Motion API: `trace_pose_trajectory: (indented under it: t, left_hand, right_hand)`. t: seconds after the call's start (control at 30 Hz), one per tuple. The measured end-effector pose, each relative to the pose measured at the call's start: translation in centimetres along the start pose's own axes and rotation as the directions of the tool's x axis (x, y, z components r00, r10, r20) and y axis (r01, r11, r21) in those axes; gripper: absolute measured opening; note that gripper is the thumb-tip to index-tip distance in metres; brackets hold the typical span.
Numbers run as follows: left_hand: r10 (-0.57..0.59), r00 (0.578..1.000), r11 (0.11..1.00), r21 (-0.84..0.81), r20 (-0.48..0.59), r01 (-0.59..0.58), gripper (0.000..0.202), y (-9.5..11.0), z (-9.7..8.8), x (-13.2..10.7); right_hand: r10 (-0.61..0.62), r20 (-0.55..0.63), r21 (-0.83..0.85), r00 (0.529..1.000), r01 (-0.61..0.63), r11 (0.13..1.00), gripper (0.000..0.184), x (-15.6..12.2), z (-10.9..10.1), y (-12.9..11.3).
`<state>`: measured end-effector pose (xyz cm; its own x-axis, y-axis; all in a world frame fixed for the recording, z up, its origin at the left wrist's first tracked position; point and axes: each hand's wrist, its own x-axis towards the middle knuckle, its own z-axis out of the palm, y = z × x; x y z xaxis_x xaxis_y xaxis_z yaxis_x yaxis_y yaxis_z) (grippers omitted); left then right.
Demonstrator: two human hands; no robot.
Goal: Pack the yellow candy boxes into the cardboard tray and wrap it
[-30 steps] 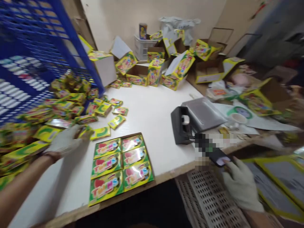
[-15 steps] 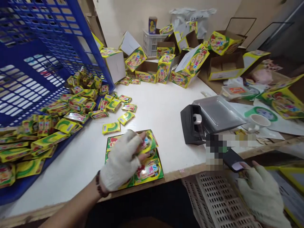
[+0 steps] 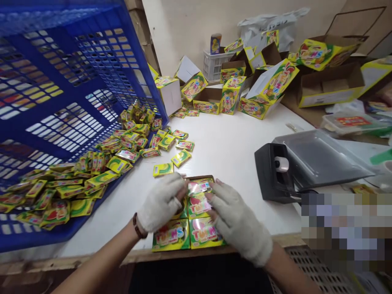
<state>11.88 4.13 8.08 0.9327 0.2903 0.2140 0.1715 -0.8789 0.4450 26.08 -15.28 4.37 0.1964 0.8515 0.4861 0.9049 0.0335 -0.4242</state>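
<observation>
Both my hands wear white fingerless gloves and meet over a flat block of yellow-green snack packets (image 3: 171,237) at the table's front edge. My left hand (image 3: 162,202) is curled, its fingertips pinching the left edge of a shiny packet (image 3: 199,187) on the block's far row. My right hand (image 3: 237,222) reaches in from the right with fingers stretched out, the tips resting on that packet's right edge. The hands hide much of the block.
A tipped blue plastic crate (image 3: 61,102) spills several loose packets (image 3: 122,151) across the white table (image 3: 226,143). Open yellow cartons (image 3: 269,87) pile up at the back. A black scale with a grey tray (image 3: 306,163) stands right. A white slatted crate (image 3: 309,269) sits below.
My right hand left the dark object at the table's right edge and came onto the packet block. My left hand brought a packet from the loose pile to the block.
</observation>
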Motion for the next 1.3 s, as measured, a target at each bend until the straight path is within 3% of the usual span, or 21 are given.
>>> trace_pose_trajectory:
  t: [0.07, 0.13, 0.23, 0.3, 0.4, 0.47, 0.5, 0.57, 0.63, 0.7, 0.77, 0.83, 0.9, 1.0, 1.1, 1.2, 1.3]
  left_hand:
    - [-0.194, 0.980, 0.978, 0.069, -0.040, 0.197, 0.032, -3.7, -1.0, 1.1]
    - [-0.330, 0.944, 0.938, 0.116, 0.005, 0.327, 0.036, -7.6, -1.4, 2.1]
    - [-0.386, 0.921, 0.921, 0.080, 0.048, 0.381, 0.043, -11.7, -0.9, 3.0]
    - [-0.404, 0.914, 0.915, 0.025, 0.028, 0.404, 0.047, -12.7, -0.4, 3.1]
    - [-0.410, 0.911, 0.909, -0.094, -0.043, 0.405, 0.054, -11.1, -0.6, 2.8]
    - [-0.380, 0.920, 0.887, -0.319, -0.097, 0.334, 0.058, -8.2, -0.9, 2.6]
    - [-0.363, 0.924, 0.835, -0.481, -0.119, 0.266, 0.060, -6.3, -0.9, 2.5]
    - [-0.324, 0.940, 0.615, -0.779, -0.107, 0.124, 0.062, -2.4, -0.6, 2.5]
    - [-0.285, 0.958, 0.389, -0.916, -0.019, 0.097, 0.061, 0.7, 0.1, 2.4]
    - [-0.286, 0.957, 0.342, -0.928, 0.046, 0.147, 0.056, 2.0, 0.6, 1.8]
    - [-0.355, 0.934, 0.484, -0.845, 0.046, 0.225, 0.050, 1.4, 0.7, 0.7]
    - [-0.453, 0.889, 0.683, -0.664, -0.061, 0.303, 0.046, -0.3, 0.4, -0.9]
    - [-0.473, 0.859, 0.826, -0.438, -0.197, 0.354, 0.048, -1.9, 0.3, -2.4]
    - [-0.276, 0.935, 0.960, -0.115, -0.224, 0.256, 0.056, -2.9, 1.2, -3.7]
    - [-0.098, 0.987, 0.982, 0.146, -0.129, 0.116, 0.057, -2.3, 2.7, -3.7]
    - [-0.062, 0.996, 0.945, 0.317, -0.068, 0.080, 0.052, -1.6, 3.6, -3.3]
    - [-0.044, 0.998, 0.899, 0.433, -0.042, 0.058, 0.053, -1.4, 3.7, -3.2]
  right_hand:
    - [0.024, 0.193, -0.049, 0.981, -0.015, 0.999, 0.047, 1.8, 1.6, -1.6]
    - [0.078, 0.316, -0.117, 0.946, -0.043, 0.992, 0.055, 2.4, 2.5, -2.5]
    - [0.085, 0.325, -0.129, 0.942, -0.045, 0.991, 0.054, 1.8, 2.8, -2.5]
    - [0.044, 0.228, -0.058, 0.973, -0.031, 0.998, 0.048, 0.8, 2.7, -1.8]
    - [0.028, -0.041, 0.112, 0.999, -0.023, 0.993, 0.044, 0.2, 2.4, -0.5]
    - [0.112, -0.170, 0.233, 0.979, -0.071, 0.970, 0.047, 1.1, 2.3, 0.1]
    - [0.174, -0.190, 0.298, 0.966, -0.112, 0.948, 0.049, 2.0, 2.3, 0.2]
    - [0.260, -0.148, 0.442, 0.954, -0.171, 0.880, 0.058, 4.4, 2.4, 0.0]
    - [0.278, -0.045, 0.575, 0.960, -0.203, 0.793, 0.068, 6.9, 2.5, -0.4]
    - [0.246, 0.045, 0.636, 0.968, -0.218, 0.741, 0.072, 8.4, 2.4, -0.5]
    - [0.227, 0.094, 0.597, 0.969, -0.237, 0.766, 0.076, 8.9, 2.0, 0.1]
    - [0.187, 0.133, 0.482, 0.973, -0.228, 0.846, 0.076, 8.7, 1.4, 1.5]
    - [0.100, 0.254, 0.339, 0.962, -0.186, 0.922, 0.063, 8.4, 1.0, 3.0]
    - [-0.003, 0.426, 0.200, 0.905, -0.091, 0.976, 0.035, 8.7, 0.9, 4.4]
    - [0.077, 0.456, 0.197, 0.887, -0.185, 0.963, 0.031, 9.6, 1.1, 4.3]
    - [0.169, 0.516, 0.210, 0.840, -0.315, 0.926, 0.029, 10.4, 0.8, 4.0]
    - [0.119, 0.604, 0.210, 0.788, -0.301, 0.930, 0.027, 11.0, 0.1, 4.3]
